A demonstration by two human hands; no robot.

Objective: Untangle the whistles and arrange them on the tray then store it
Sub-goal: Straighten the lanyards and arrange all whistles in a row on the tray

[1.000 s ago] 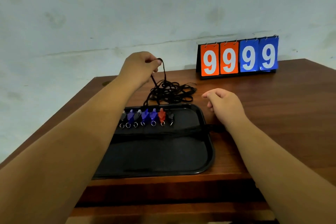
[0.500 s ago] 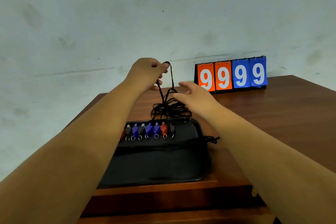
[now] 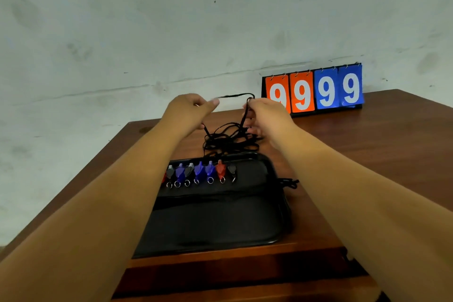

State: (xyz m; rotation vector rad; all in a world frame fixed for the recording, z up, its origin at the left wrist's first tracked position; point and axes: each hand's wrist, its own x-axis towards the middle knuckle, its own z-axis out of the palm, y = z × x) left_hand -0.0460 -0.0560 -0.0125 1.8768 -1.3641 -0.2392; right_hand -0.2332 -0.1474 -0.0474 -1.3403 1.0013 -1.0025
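Note:
A row of several whistles [image 3: 201, 173], blue, grey, red and black, lies along the far side of the black tray [image 3: 274, 240]. Their black cords [image 3: 230, 140] form a tangled heap on the table just behind the tray. My left hand [image 3: 188, 108] and my right hand [image 3: 264, 113] are raised above the heap, each pinching the cords, with one strand stretched level between them. A black cloth lies across the tray's near part.
An orange and blue flip scoreboard [image 3: 312, 91] reading 9999 stands at the back of the brown wooden table [image 3: 380, 154], against the pale wall. A small knot of black cord [image 3: 289, 182] sticks out at the tray's right edge.
My right hand rose from the table beside the tray and took hold of the cords. Both hands now pull one strand taut between them, above the heap.

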